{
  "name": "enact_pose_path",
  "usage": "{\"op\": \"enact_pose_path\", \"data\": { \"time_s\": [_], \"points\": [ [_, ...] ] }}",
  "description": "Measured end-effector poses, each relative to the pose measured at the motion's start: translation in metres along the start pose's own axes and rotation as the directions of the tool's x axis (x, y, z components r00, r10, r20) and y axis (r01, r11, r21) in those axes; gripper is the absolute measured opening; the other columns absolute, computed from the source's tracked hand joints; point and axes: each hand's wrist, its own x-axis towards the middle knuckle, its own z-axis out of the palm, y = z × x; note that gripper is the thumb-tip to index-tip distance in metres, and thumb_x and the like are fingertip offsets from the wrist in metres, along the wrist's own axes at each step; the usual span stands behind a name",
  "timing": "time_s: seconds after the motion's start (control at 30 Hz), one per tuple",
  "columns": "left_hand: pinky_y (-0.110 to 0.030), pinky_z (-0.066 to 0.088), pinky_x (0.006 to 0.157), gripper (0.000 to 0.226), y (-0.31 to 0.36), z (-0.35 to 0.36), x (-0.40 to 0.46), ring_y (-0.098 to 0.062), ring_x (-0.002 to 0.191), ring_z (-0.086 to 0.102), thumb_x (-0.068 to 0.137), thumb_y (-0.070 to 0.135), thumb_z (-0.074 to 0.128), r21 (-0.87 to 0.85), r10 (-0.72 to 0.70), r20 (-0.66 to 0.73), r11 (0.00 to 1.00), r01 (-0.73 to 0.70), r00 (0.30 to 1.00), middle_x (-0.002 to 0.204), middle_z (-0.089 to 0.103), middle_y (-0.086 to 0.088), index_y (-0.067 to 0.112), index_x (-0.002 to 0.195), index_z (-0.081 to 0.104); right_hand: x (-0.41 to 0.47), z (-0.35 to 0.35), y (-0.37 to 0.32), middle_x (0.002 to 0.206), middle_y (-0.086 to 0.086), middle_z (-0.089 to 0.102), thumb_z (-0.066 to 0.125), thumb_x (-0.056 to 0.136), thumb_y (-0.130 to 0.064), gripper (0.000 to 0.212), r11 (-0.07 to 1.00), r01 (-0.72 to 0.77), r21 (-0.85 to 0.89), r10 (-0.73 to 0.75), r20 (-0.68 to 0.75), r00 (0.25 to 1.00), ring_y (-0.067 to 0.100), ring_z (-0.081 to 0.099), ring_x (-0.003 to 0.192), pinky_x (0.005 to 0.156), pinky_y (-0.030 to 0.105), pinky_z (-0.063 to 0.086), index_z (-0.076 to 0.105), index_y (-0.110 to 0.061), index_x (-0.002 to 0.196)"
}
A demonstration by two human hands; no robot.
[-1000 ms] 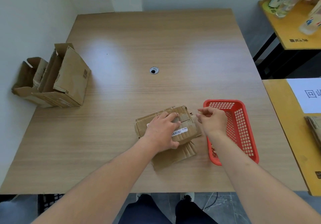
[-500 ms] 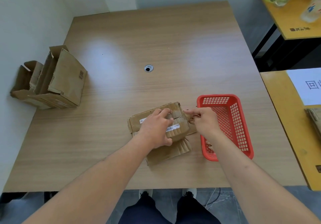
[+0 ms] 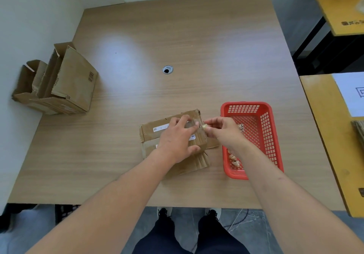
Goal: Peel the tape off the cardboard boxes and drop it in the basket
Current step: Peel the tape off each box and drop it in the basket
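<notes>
Since the earlier pictures, the right hand has been brought back from over the red basket to the right edge of the flat cardboard box. A little bit of tape is now pinched between its thumb and fingertips, just at the box edge. It looks like a new strip is being pulled up, so this peel is judged to be only just begun.

The left hand is laid flat on top of the box, with its fingers spread and pressed down so the box is kept from sliding. Nothing is gripped by it.

The flat box is found near the front middle of the table, and the basket is set just beside it at 3 o'clock. The box is brown, crushed and creased, with a white label across the top. The tape is see-through and shiny, so it is hard to tell how much is stuck on. A few crumpled tape bits can be seen in the basket at its near end, so some of the job seems done.

Two more open boxes are left at 10 o'clock, well apart from the hands. Whether tape is on them cannot be told.
</notes>
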Motion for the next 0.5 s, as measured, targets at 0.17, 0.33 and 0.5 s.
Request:
{"op": "enact_pose_path", "data": {
  "time_s": [0.17, 0.33, 0.5],
  "points": [
    [-0.040, 0.051, 0.096, 0.076, -0.003, -0.001, 0.001, -0.023, 0.136, 0.022, 0.083, 0.063, 0.069, -0.037, 0.022, 0.010, 0.999, -0.021, 1.000, 0.149, 0.028, 0.008, 0.037, 0.150, 0.044, -0.002, -0.005, 0.000, 0.105, 0.013, 0.074, 0.063, 0.098, 0.003, 0.014, 0.997, -0.072, 0.039, 0.071, 0.040, 0.997, 0.019, 0.075, 0.095, 0.079, 0.028, 0.062, 0.070, -0.006, 0.106],
    [-0.039, 0.044, 0.107, 0.074, -0.006, -0.007, 0.008, -0.021, 0.141, 0.020, 0.085, 0.055, 0.074, -0.103, 0.055, 0.044, 0.993, -0.051, 0.997, 0.152, 0.027, 0.010, 0.037, 0.151, 0.045, -0.004, -0.012, -0.004, 0.108, 0.020, 0.072, 0.058, 0.098, 0.008, 0.017, 0.973, -0.163, 0.161, 0.155, 0.066, 0.986, 0.023, 0.076, 0.094, 0.076, 0.029, 0.063, 0.068, 0.002, 0.110],
    [-0.041, 0.048, 0.106, 0.075, -0.006, -0.008, 0.009, -0.019, 0.143, 0.021, 0.083, 0.050, 0.078, -0.102, 0.034, 0.052, 0.994, -0.028, 0.998, 0.154, 0.027, 0.012, 0.038, 0.150, 0.045, -0.004, -0.018, -0.003, 0.098, 0.019, 0.074, 0.064, 0.094, 0.009, 0.019, 0.995, -0.081, 0.051, 0.078, 0.054, 0.995, 0.021, 0.075, 0.085, 0.072, 0.027, 0.061, 0.074, -0.004, 0.104]
  ]
}}
